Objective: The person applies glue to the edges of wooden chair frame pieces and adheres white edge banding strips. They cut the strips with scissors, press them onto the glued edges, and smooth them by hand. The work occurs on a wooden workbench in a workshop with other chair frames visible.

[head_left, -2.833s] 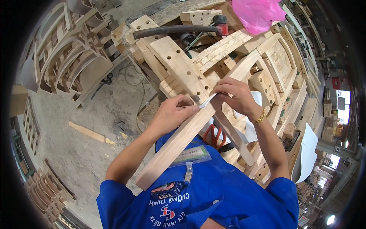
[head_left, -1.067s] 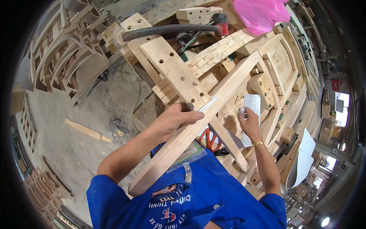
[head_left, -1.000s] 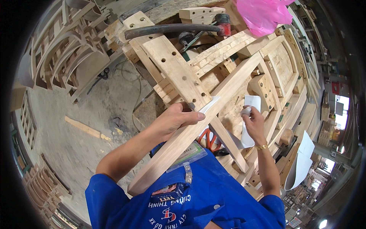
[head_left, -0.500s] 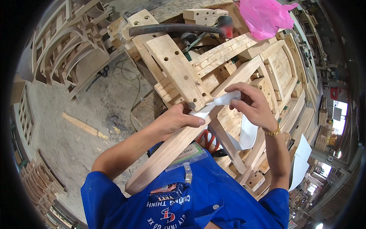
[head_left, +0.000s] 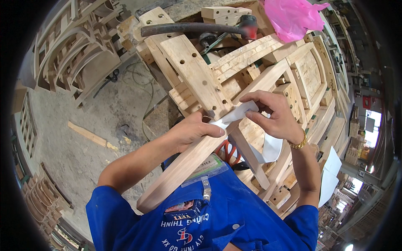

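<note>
A long pale wooden bar (head_left: 178, 178) slants from my chest up to the right over the wooden frame. Across it lies a white paper-like strip (head_left: 235, 114). My left hand (head_left: 190, 131) is closed at the strip's left end, thumb along the top and fingers partly hidden behind the wood. Between the thumb and fingers of my right hand (head_left: 272, 113), the strip's right end is pinched and slightly raised. Right beside the strip is the lower end of a plank with drilled holes (head_left: 190, 69).
A hammer-like tool with a dark handle (head_left: 188, 28) and a pink plastic bag (head_left: 293, 19) lie on the far woodwork. An orange coiled hose (head_left: 228, 151) and a curved white sheet (head_left: 273, 146) sit below the bar. Curved wooden parts (head_left: 75, 50) are stacked at left.
The strip's right end was curled up in my right hand and now lies flatter and more stretched out. My right fingers have shifted slightly left; the left hand has barely moved.
</note>
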### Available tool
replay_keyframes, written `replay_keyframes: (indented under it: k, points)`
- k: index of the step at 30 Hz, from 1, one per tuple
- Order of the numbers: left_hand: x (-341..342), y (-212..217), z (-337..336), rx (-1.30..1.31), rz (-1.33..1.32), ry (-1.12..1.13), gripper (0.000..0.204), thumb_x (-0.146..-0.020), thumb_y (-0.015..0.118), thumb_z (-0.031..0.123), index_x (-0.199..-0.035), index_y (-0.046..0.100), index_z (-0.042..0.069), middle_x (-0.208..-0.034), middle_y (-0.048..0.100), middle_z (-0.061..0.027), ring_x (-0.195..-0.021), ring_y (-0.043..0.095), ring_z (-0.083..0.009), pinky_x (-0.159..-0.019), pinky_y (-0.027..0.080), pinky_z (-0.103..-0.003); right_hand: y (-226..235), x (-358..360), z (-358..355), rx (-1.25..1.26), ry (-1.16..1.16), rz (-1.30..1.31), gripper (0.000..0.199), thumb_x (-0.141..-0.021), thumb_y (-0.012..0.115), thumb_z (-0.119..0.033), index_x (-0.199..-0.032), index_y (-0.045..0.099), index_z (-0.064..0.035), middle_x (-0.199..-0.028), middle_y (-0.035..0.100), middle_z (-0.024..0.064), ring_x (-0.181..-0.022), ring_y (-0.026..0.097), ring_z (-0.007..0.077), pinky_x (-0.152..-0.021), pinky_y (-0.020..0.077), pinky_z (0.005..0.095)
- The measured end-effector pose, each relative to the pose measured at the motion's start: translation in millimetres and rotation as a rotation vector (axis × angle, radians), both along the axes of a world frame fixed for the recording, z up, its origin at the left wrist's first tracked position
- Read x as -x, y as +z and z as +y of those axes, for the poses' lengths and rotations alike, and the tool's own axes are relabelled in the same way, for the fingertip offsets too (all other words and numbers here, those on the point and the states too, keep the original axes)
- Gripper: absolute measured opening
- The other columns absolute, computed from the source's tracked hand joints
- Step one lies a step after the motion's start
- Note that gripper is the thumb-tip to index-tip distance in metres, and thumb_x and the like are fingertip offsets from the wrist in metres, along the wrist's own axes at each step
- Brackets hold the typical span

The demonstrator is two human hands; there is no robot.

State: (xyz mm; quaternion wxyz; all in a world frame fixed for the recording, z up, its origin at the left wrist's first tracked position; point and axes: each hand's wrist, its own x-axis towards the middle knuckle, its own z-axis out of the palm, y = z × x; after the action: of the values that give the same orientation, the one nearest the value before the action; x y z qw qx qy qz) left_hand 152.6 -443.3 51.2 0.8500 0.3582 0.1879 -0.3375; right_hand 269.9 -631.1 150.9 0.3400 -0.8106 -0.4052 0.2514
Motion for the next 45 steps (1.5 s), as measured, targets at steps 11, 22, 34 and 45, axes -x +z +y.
replay_keyframes:
  k: [11,22,34,45]
  points:
    - [-1,10,1,-0.018,0.062,0.011,0.069,-0.072,0.071,0.001,-0.129,0.034,-0.011,-0.113,0.055,-0.0207,-0.096,0.063,-0.0208,-0.078,0.055,-0.030,-5,-2,-6,0.000,-0.112,0.069,0.029,-0.080,0.065,0.000,-0.109,0.062,0.0003,-0.082,0.061,0.0055,-0.066,0.055,0.0073,-0.059,0.0449,0.0215]
    - [0,1,0,-0.013,0.086,0.017,0.073,-0.071,0.072,0.001,-0.130,0.030,-0.012,-0.116,0.052,-0.0233,-0.098,0.062,-0.0227,-0.079,0.056,-0.031,-5,2,0,-0.026,-0.043,-0.046,0.028,-0.078,0.066,0.002,-0.106,0.064,-0.0012,-0.083,0.064,0.0068,-0.068,0.058,0.0113,-0.058,0.0457,0.0241]
    - [0,2,0,-0.040,0.096,0.019,0.071,-0.072,0.071,0.000,-0.131,0.032,-0.010,-0.116,0.052,-0.0213,-0.101,0.061,-0.0222,-0.083,0.054,-0.031,-1,-2,-4,0.014,-0.091,-0.078,0.028,-0.076,0.065,0.000,-0.104,0.064,-0.0018,-0.085,0.064,0.0115,-0.068,0.062,0.0214,-0.062,0.0499,0.0291]
    - [2,5,-4,-0.054,0.133,0.064,0.070,-0.073,0.072,0.001,-0.131,0.035,-0.007,-0.115,0.052,-0.0178,-0.100,0.061,-0.0238,-0.083,0.054,-0.033,-21,-3,-56,-0.223,-0.465,0.368,0.034,-0.085,0.061,0.001,-0.118,0.053,0.0007,-0.095,0.063,0.0089,-0.077,0.065,0.0159,-0.061,0.0507,0.0249]
